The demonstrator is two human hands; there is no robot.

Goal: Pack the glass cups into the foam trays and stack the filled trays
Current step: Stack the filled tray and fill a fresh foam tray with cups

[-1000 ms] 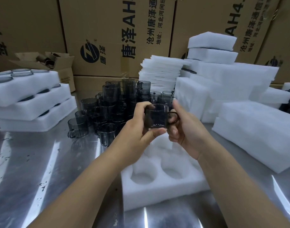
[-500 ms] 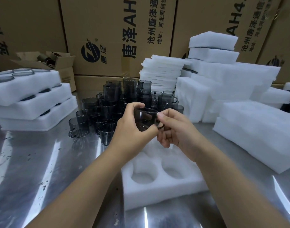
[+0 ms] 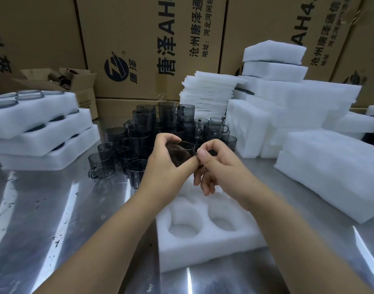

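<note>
Both hands are coming down and nearer the body than a second ago, carrying the glass cup point(image 3: 182, 150) from level with the pile toward the foam tray point(image 3: 203, 249), and the cup is tipping over as it goes. The left hand point(image 3: 165, 166) is wrapping its fingers and thumb round the cup's body. The right hand point(image 3: 221, 166) is pinching at the cup's 3 o'clock side with thumb and forefinger, the other fingers hanging curled. The cup is hovering above the tray's far end, not yet touching the foam.

Progress looks partial. A stack of filled trays point(image 3: 43, 128), three high, is sitting on the surface point(image 3: 54, 209) at 9 o'clock from the hands. The tray in front is showing two bare pockets at its near end, so filling it is probably only starting. Many loose cups point(image 3: 143, 132) are waiting at 12 o'clock, and spare foam blocks point(image 3: 330, 170) are lying at 3 o'clock, with cardboard boxes point(image 3: 150, 49) standing behind.

The hands are hiding the tray's far pockets, so whether any is holding a cup cannot be told. The cup's handle is mostly covered by the right hand's fingers. Dark glass is making the pile hard to count, and the frame is cutting off the stack at its left edge.
</note>
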